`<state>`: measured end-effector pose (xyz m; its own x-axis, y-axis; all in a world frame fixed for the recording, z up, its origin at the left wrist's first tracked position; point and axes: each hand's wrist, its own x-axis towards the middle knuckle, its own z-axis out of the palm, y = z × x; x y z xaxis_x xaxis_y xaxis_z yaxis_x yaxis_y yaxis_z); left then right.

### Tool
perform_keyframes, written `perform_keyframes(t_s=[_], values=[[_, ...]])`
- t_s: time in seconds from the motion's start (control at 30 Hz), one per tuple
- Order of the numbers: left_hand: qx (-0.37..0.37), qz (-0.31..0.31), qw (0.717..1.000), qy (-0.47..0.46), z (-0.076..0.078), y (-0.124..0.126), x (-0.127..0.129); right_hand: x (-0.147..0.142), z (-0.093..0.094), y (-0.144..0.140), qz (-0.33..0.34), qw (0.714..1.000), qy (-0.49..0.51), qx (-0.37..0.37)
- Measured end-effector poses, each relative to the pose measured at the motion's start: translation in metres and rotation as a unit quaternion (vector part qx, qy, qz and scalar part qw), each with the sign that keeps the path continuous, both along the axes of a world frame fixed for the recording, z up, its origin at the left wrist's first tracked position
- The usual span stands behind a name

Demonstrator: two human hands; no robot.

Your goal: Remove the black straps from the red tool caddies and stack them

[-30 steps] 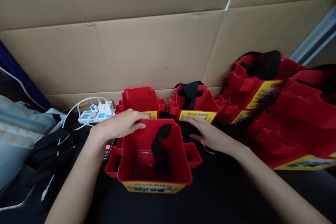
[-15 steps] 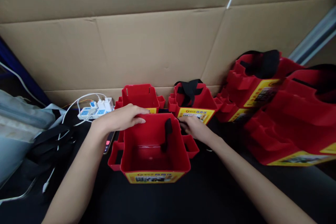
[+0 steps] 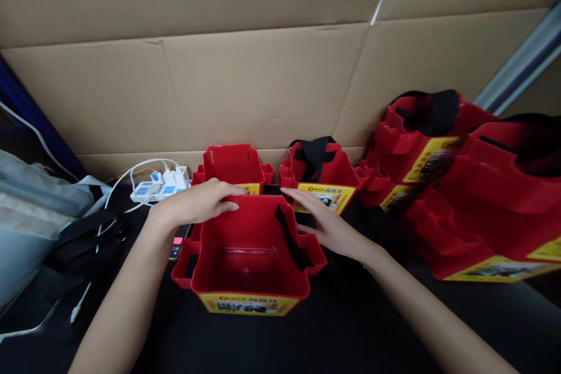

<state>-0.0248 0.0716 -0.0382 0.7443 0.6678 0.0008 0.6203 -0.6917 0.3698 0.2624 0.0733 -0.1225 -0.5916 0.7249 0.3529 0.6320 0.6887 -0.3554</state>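
Left hand: here's my left hand [image 3: 199,204], clamped on the far rim of the open-topped red plastic bin [image 3: 245,225], thumb inside.
Right hand: my right hand [image 3: 331,225] is at the far right corner, thumb and fingers spread; touching or not, I can't tell.
Red bin: mouth up on the black tabletop [image 3: 350,315], right before me, yellow label my way.
Strap: 1 flat black fabric strap [image 3: 289,236], slanting down inside the right wall.
Behind: 2 more red plastic bins [image 3: 234,165], side by side.
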Motion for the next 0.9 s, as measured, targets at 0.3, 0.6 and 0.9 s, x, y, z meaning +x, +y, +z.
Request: perform_keyframes(t_s=[0.3, 0.6, 0.9], values=[[0.022, 0.027, 0.999, 0.018, -0.002, -0.001, -0.001, -0.01, -0.011, 0.011, 0.011, 0.995, 0.013, -0.096], [-0.003, 0.02, 1.0, -0.009, -0.003, 0.003, -0.003, 0.009, -0.035, -0.002, -0.161, 0.965, -0.08, -0.192], [-0.021, -0.011, 0.999, -0.022, 0.002, -0.003, -0.001, 0.02, -0.053, 0.018, -0.224, 0.951, -0.077, -0.2]])
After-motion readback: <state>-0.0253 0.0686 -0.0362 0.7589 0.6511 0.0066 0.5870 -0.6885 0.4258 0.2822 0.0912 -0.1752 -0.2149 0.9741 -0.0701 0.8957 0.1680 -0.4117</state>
